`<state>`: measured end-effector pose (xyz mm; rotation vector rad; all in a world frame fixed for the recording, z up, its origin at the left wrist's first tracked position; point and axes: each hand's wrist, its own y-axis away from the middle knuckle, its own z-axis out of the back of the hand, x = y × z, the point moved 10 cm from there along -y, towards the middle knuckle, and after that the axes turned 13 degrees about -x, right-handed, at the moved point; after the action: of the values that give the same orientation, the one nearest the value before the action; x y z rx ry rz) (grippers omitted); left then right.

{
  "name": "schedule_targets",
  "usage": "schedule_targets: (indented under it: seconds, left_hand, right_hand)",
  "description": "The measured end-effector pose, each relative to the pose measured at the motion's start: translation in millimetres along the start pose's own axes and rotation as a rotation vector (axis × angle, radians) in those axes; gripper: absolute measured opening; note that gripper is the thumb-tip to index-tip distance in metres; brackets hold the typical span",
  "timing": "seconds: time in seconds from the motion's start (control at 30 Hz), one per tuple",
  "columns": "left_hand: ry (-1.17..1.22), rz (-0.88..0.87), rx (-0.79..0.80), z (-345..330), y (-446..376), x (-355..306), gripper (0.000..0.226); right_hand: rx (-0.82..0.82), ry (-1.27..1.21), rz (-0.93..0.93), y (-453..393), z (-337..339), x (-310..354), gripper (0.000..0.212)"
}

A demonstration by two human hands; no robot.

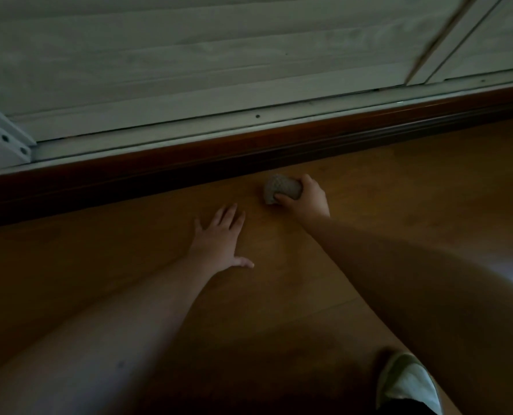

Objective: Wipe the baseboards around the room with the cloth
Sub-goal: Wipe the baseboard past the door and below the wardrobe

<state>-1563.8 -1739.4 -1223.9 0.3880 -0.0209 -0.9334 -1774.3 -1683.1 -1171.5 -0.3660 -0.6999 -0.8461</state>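
Head view, dim light: the right hand (306,196) grips a balled-up, textured grey cloth (282,188), fingers curled over its top and thumb tucked beneath. The cloth sits low over the wooden floor (398,181), just beside the dark reddish-brown baseboard (189,158) that runs along the floor's far edge; whether it touches the board cannot be told. The left hand (220,239) lies flat on the floor, fingers straight and slightly spread, thumb out to the side. Above the baseboard runs a white sliding-door track (171,130) with shutter slats (129,55) behind. A white shoe (406,384) shows near the floor's near right corner.
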Motion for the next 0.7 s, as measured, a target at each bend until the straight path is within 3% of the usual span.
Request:
schedule_targets:
  seconds: [0.37,0.7]
  left_hand:
    - [0.026,0.047,0.121,-2.7,-14.3,-3.4,0.141]
    - [-0.002,0.054,0.144,-2.1,-14.7,-1.6,0.142]
  right_hand:
    - [0.039,-0.054,0.112,-33.4,-27.9,27.4,0.050]
    - [0.095,0.012,0.139,-76.9,14.8,-23.5,0.049]
